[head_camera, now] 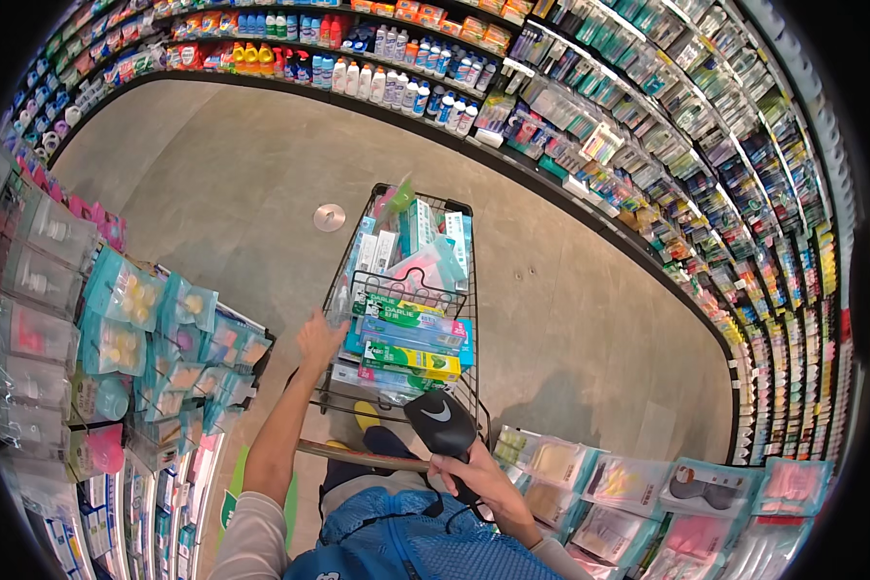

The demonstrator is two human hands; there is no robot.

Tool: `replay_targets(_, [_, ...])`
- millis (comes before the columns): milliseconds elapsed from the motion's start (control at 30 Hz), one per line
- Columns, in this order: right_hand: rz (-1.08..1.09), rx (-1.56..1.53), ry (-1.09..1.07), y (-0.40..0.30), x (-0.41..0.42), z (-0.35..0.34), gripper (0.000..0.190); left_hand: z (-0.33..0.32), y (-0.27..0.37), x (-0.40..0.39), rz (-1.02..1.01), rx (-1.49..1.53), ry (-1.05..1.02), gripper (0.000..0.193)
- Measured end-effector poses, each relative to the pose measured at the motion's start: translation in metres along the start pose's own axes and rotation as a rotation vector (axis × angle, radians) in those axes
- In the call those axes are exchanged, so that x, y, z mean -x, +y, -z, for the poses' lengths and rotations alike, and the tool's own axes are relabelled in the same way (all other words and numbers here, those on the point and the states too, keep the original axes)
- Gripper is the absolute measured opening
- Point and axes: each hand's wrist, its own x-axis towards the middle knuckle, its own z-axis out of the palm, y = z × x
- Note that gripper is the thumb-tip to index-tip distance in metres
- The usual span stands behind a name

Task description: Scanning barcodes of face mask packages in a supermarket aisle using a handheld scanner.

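My left hand [321, 342] reaches to the left side of a black wire shopping cart [476, 348]. Its fingers are at a clear plastic package [341, 299] by the cart's edge; whether they grip it is unclear. In my right hand [478, 475] is a black handheld barcode scanner [442, 424], above the cart's handlebar [362, 455]. Several toothpaste boxes lie stacked in the cart's near part, among them a green Darlie box [406, 315] and a yellow-and-green box [411, 361]. Beyond a wire divider [413, 284], upright white boxes [384, 250] and a pink-and-teal pouch [428, 264] fill the far part.
Hanging teal-edged packets [123, 290] crowd a display on the left. More packets [623, 482] hang at the lower right. Shelves with bottles [377, 81] and small packaged goods [645, 130] curve around the grey floor [587, 326]. A round metal floor plate [329, 217] lies left of the cart.
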Motion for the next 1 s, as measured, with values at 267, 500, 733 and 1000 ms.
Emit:
replay_targets(267, [-0.023, 0.005, 0.017, 0.0, 0.009, -0.001, 0.022, -0.02, 0.006, -0.016, -0.047, 0.024, 0.062, 0.075])
replay_targets(500, [0.017, -0.062, 0.074, 0.005, 0.015, 0.009, 0.019, 0.039, 0.035, -0.002, 0.153, 0.104, -0.011, 0.057])
replay_targets(733, [0.023, -0.009, -0.012, -0.012, -0.008, -0.002, 0.017, 0.107, -0.004, 0.087, 0.286, 1.24, -0.105, 0.047])
replay_targets(1000, [0.223, -0.091, 0.053, -0.042, -0.048, -0.04, 0.021, 0.153, 0.043, 0.204, 0.146, 1.516, -0.232, 0.046])
